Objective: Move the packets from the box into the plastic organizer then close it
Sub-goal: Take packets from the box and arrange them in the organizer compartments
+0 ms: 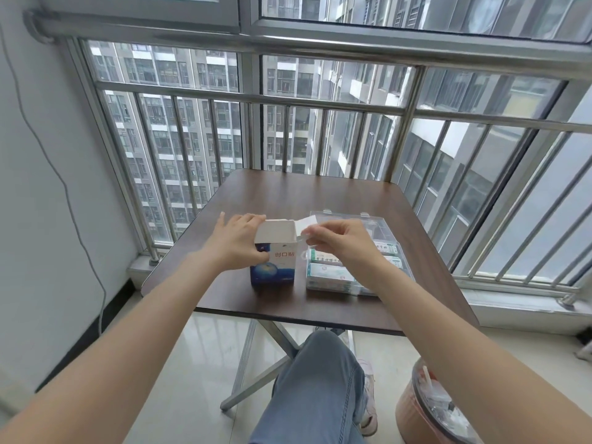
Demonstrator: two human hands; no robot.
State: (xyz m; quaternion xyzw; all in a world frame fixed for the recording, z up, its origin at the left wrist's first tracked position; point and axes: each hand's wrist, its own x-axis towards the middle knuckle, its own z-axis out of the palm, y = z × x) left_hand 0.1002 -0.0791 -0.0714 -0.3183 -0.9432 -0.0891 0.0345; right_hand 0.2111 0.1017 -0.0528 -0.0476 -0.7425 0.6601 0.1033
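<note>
Head view. The box [274, 265] stood upright on the surface [288, 190], top flaps open, just left of the plastic organizer [355, 267], whose clear lid was raised and which already held packets [326, 273]. The left hand [238, 240] gripped the box's left side; the right hand [339, 240] pinched what looked like its white flap. The thin carton is probably light and easily crushed, best held by its side walls

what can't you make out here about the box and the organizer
Head view only:
- Inside of the box: its walls hide whether packets remain.
- Organizer: right hand and forearm cover its middle, so no packet count.
- Organizer lid: clear plastic, position hard to tell.
- Packet print: too small.
- Left hand hides the box's left side.
</note>
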